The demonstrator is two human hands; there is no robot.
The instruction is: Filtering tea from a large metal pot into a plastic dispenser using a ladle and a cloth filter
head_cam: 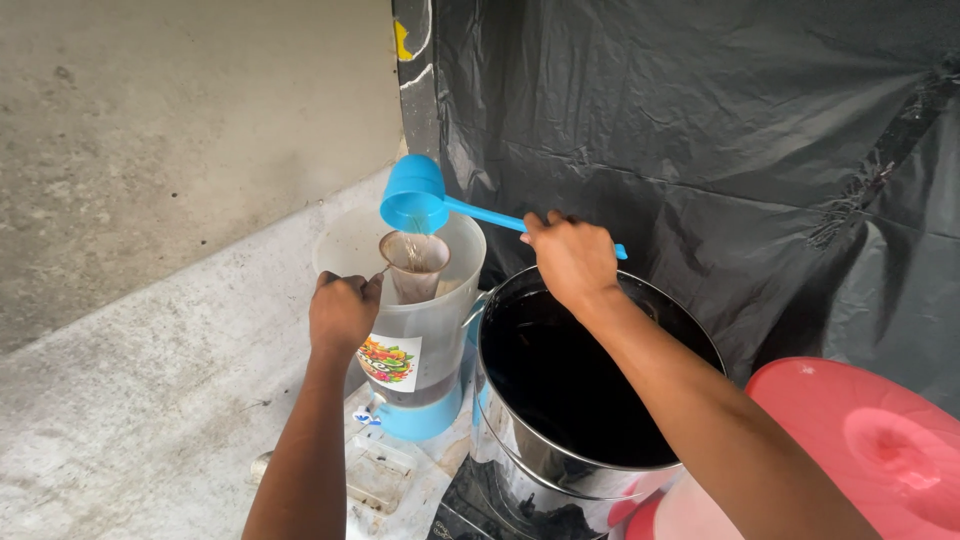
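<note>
Liquid runs from the blue ladle (413,196) in my right hand (572,258). My left hand (342,310) holds the strainer (414,262) over the pitcher (425,330); I should pour slowly, dead centre.

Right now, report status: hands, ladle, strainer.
Right hand tips blue ladle, liquid pouring. Left hand holds strainer over clear jug. Steel pot alongside, nothing blocking.

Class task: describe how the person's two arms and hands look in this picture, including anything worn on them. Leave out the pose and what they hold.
Both forearms are bare: no sleeve reaches into view on either arm. The left hand and the right hand wear no gloves. No watch, bracelet or ring can be seen from this angle, and there are no markings on the arms. The upper arms lie outside the frame, so clothing higher up cannot be told.
</note>
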